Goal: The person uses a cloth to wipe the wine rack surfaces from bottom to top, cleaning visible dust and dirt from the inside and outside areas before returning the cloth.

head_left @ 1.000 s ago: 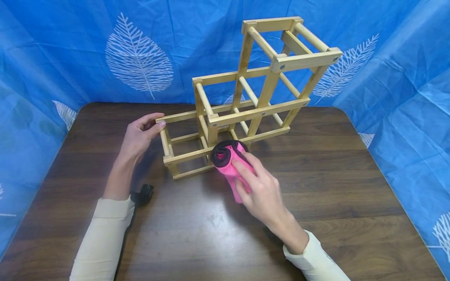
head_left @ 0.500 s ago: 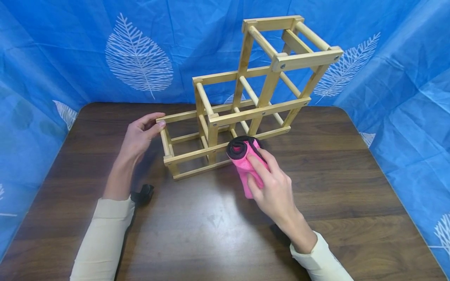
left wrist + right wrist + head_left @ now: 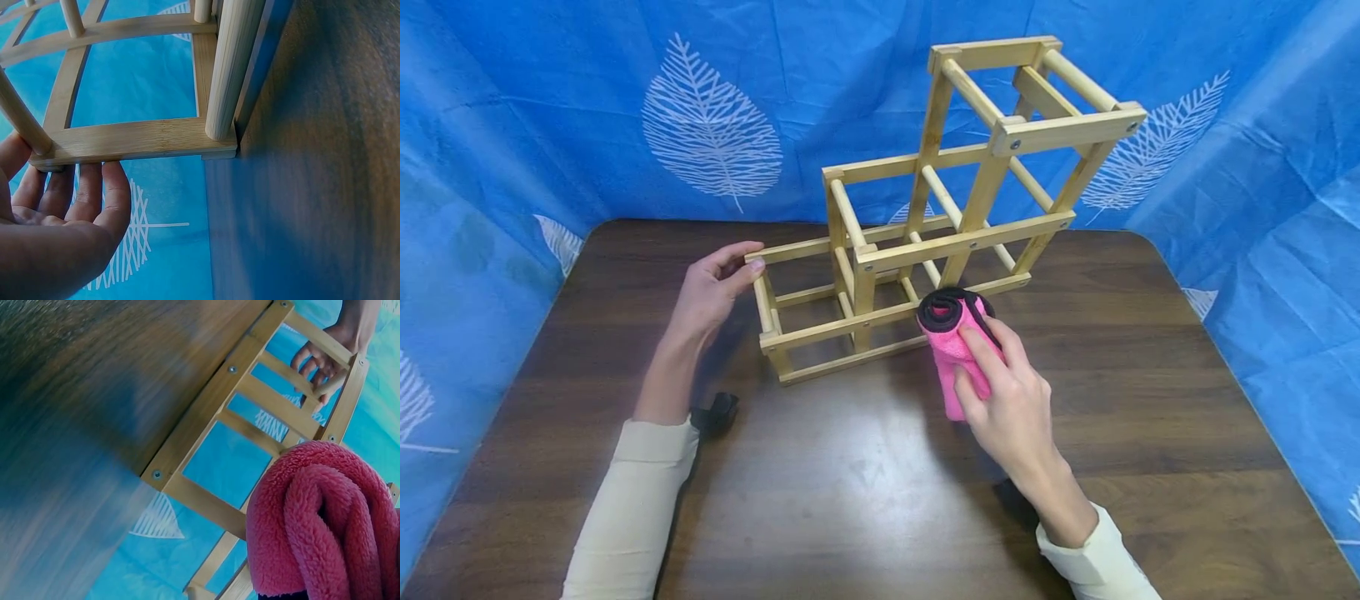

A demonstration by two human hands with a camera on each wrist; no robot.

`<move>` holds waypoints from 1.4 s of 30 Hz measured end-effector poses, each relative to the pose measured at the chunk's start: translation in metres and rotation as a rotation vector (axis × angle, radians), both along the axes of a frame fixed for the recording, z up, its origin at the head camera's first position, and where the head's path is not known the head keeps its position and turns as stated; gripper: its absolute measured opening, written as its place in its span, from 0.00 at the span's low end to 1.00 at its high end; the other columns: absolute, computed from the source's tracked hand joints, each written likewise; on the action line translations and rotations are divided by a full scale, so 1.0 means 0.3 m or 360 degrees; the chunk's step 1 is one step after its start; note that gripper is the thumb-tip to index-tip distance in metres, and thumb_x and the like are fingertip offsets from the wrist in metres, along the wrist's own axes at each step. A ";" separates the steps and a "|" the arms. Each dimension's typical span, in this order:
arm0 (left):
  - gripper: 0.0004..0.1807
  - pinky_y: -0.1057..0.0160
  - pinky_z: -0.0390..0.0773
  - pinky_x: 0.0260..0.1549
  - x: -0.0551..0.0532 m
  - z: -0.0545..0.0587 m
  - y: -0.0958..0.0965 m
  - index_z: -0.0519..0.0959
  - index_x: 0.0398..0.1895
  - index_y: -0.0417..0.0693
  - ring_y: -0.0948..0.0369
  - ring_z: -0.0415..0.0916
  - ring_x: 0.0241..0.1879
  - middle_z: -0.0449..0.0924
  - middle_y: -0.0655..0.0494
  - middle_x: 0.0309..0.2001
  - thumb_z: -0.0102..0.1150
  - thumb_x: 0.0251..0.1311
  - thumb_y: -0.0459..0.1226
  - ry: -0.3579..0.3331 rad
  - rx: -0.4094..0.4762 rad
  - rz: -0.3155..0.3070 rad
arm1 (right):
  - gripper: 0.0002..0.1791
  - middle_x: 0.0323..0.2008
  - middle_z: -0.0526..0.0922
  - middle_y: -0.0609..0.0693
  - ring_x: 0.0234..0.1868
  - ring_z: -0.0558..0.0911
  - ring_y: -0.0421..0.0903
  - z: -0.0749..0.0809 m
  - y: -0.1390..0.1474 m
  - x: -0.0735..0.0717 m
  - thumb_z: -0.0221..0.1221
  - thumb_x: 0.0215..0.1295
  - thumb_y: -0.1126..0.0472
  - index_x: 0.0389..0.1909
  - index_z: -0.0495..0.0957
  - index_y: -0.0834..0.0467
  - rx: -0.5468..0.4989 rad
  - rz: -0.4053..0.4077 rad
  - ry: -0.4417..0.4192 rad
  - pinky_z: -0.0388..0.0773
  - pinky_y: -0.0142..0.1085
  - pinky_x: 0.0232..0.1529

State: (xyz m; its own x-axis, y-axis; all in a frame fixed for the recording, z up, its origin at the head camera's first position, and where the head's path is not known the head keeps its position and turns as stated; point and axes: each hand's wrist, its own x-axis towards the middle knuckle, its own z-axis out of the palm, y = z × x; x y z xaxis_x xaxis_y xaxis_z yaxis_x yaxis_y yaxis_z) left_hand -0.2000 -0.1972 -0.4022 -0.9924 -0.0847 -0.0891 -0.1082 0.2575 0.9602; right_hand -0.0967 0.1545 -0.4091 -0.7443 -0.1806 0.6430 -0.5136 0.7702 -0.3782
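Observation:
A stepped wooden rack [image 3: 917,246] of light slats and round dowels stands on the dark table, rising toward the right. My left hand [image 3: 715,287] grips the upper back corner of its lowest step; in the left wrist view its fingers [image 3: 112,194] press the end slat [image 3: 137,139]. A pink cloth [image 3: 955,354] with black edging is rolled up in my right hand [image 3: 1011,400], which pinches it between thumb and fingers. The roll overlaps the rack's front lower rail in the head view. Close up in the right wrist view, the fluffy cloth [image 3: 319,519] hides part of the rack.
The brown wood-grain table [image 3: 850,517] spreads in front of the rack. Blue fabric [image 3: 865,75] with white leaf prints hangs behind and at both sides. A black strap [image 3: 718,414] shows beside the left wrist.
My right hand has moved rightward with the pink cloth along the rack's front lower rail. The left hand keeps its hold on the corner, and the head view has shifted slightly.

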 end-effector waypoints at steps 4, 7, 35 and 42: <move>0.25 0.50 0.68 0.63 0.002 -0.003 -0.001 0.72 0.67 0.47 0.56 0.66 0.58 0.71 0.47 0.62 0.56 0.70 0.44 0.0009 0.0045 -0.0017 | 0.26 0.57 0.77 0.61 0.45 0.83 0.60 0.002 0.003 0.000 0.63 0.54 0.68 0.57 0.80 0.58 -0.0015 -0.0014 0.0001 0.81 0.59 0.29; 0.25 0.51 0.68 0.63 0.002 -0.006 -0.004 0.72 0.67 0.46 0.56 0.66 0.58 0.71 0.47 0.62 0.57 0.70 0.44 0.0021 0.0063 -0.0033 | 0.27 0.57 0.77 0.61 0.44 0.84 0.61 0.004 0.004 0.001 0.64 0.53 0.69 0.57 0.80 0.58 -0.0029 -0.0035 0.0016 0.80 0.60 0.28; 0.23 0.49 0.70 0.60 -0.002 -0.015 -0.003 0.74 0.65 0.43 0.56 0.68 0.54 0.73 0.47 0.58 0.58 0.69 0.40 0.0081 0.0156 -0.0001 | 0.28 0.53 0.77 0.66 0.43 0.81 0.65 0.020 0.093 -0.038 0.66 0.55 0.68 0.59 0.78 0.62 -0.0103 -0.0274 0.0012 0.74 0.64 0.29; 0.23 0.48 0.69 0.61 0.001 -0.015 -0.006 0.74 0.65 0.42 0.55 0.68 0.55 0.72 0.46 0.60 0.59 0.69 0.40 0.0083 0.0162 -0.0003 | 0.28 0.53 0.76 0.67 0.44 0.79 0.65 0.023 0.122 -0.048 0.65 0.56 0.68 0.61 0.77 0.63 -0.0125 -0.0316 -0.0032 0.74 0.63 0.29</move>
